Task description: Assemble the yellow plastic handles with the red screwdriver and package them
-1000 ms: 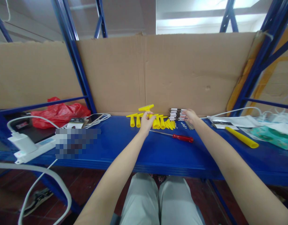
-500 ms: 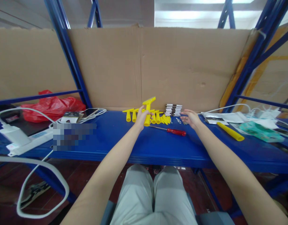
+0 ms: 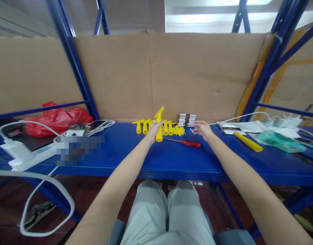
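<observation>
My left hand [image 3: 153, 131] is wrapped round a yellow T-shaped scraper [image 3: 159, 131], its head up and its round handle end down. Several more yellow T-shaped pieces [image 3: 138, 127] stand in a row behind that hand. To their right lie small yellow wedge pieces [image 3: 178, 130] and a stack of white and dark boxes [image 3: 187, 120]. My right hand [image 3: 202, 129] is just right of the stack, beside small light-coloured parts [image 3: 192, 131]; its fingertips are too small to make out. A red-handled screwdriver [image 3: 190, 144] lies between the hands, its shaft pointing left.
At the right are a yellow tube [image 3: 248, 142], a green packet [image 3: 281, 141] and white cables. A red plastic bag [image 3: 58, 119] and a white power strip [image 3: 40, 156] are at the left. Cardboard [image 3: 120, 75] rises behind the blue table [image 3: 115, 149].
The scraper in my left hand has turned, so its head now shows more narrowly. My right hand's fingers have drawn in and lower, over the small parts. The view has shifted slightly.
</observation>
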